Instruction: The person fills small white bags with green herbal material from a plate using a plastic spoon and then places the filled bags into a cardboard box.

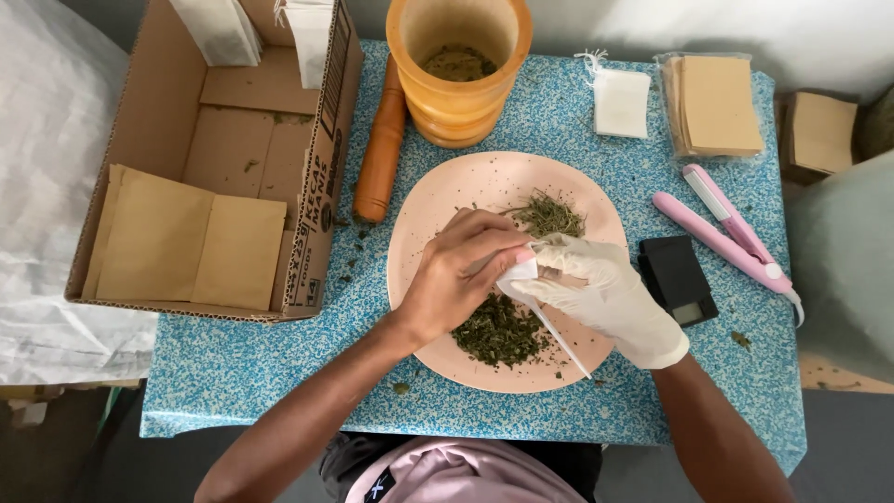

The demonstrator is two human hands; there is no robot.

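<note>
Both hands meet over the pink plate (428, 196) in the middle of the blue speckled counter (577, 121). One is the left hand (461, 270), which is bare, and its fingers are pinched together at the mouth of a small white bag (518, 274). The right hand (605, 289) wears a white glove and grips the same small white bag from the other side, holding it just above the plate. A thin white string or strip (563, 345) hangs down from the bag across the plate. Two piles of dried green herbs sit on the plate: a dark pile (498, 335) right under the hands and a lighter pile (549, 216) behind them. The bag is tiny and its mouth looks narrow, so bits of herb could miss it and fall. Some crumbs already lie on the counter beside the cardboard box (158, 112). If the gloved hand tips the bag, what is inside could pour back out. The hanging strip could drag through the dark pile and scatter it. A wooden mortar (458, 93) and pestle (382, 149) stand behind the plate, away from the hands.
</note>
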